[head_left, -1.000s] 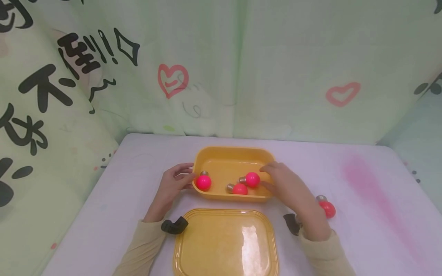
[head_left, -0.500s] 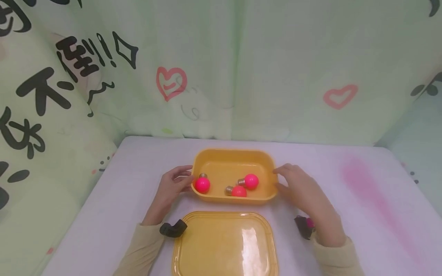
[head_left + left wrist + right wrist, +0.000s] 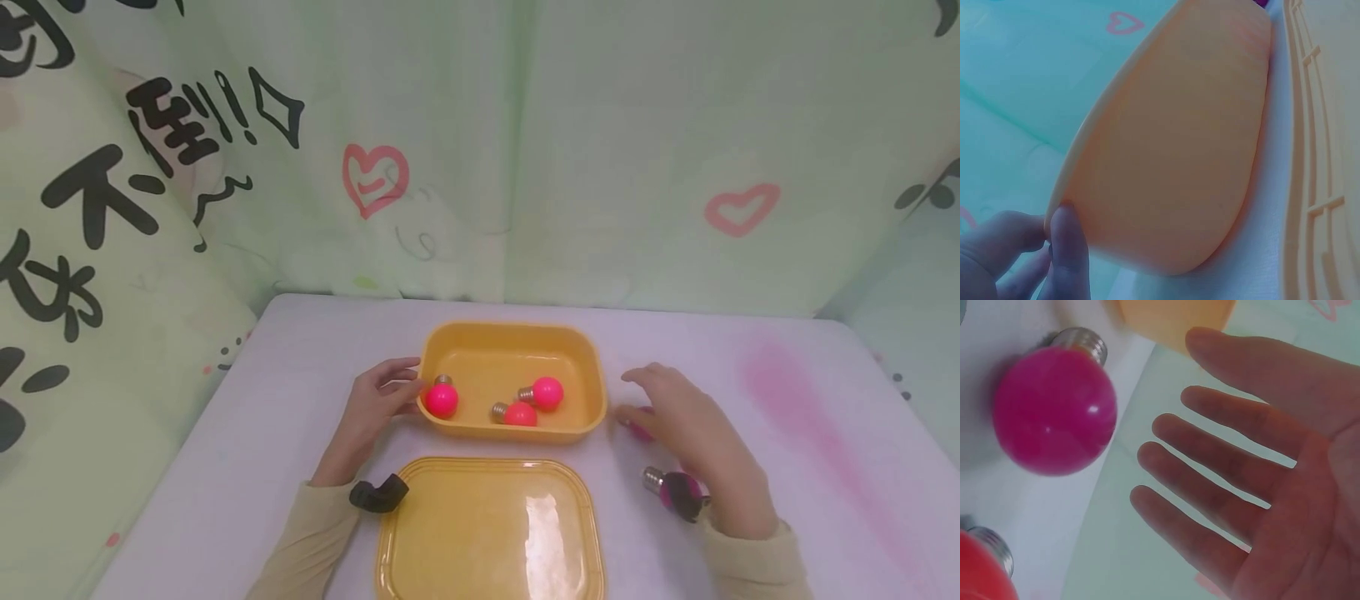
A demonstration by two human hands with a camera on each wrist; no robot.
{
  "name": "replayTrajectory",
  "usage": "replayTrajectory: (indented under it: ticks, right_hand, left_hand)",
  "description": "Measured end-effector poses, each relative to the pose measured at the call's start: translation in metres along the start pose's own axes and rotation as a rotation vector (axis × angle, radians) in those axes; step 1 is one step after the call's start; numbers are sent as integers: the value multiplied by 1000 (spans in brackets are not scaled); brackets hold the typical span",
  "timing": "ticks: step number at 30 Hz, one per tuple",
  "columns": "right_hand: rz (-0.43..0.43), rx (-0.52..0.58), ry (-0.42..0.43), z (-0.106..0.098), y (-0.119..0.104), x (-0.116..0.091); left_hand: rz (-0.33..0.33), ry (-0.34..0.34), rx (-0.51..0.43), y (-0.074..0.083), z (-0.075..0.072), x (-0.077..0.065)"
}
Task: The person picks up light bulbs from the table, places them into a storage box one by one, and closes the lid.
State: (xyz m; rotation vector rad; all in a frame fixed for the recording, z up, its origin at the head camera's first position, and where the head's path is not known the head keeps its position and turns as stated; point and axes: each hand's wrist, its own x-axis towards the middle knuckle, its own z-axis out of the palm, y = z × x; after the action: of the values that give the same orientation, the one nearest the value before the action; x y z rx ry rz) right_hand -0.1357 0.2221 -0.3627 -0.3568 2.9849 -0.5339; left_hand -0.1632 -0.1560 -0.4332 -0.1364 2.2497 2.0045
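Observation:
On the table sits a yellow plastic box (image 3: 517, 343), upright, with three pink round light bulbs inside. One bulb (image 3: 442, 400) lies at the left end; two others, including this bulb (image 3: 547, 393), lie right of the middle. My left hand (image 3: 375, 404) pinches the box's left rim between thumb (image 3: 1070, 250) and fingers. My right hand (image 3: 686, 421) hovers right of the box, apart from it, fingers spread with nothing in them. A magenta bulb (image 3: 1054, 412) and a red bulb (image 3: 982, 572) lie on the table by the right hand, partly hidden in the head view.
A yellow lid (image 3: 465, 533) lies flat in front of the box, close to its near side. The white table (image 3: 750, 350) has a pink stain on its right. Behind it hangs a pale green curtain (image 3: 600, 125) with drawn hearts and black characters.
My right hand has moved from over the box's right end out to the right. Bulbs formerly covered by the right arm now show. The left hand stays at the box's rim.

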Motion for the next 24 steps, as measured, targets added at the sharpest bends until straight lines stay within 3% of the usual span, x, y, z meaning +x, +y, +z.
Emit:
replayTrajectory:
  ticks: [12,24]
  right_hand:
    - [9,-39,-53,4,12,-3]
    - [48,28,-168,4,15,2]
  left_hand:
    - [-7,4,-7,0,1,1]
    - [1,2,-2,0,1,0]
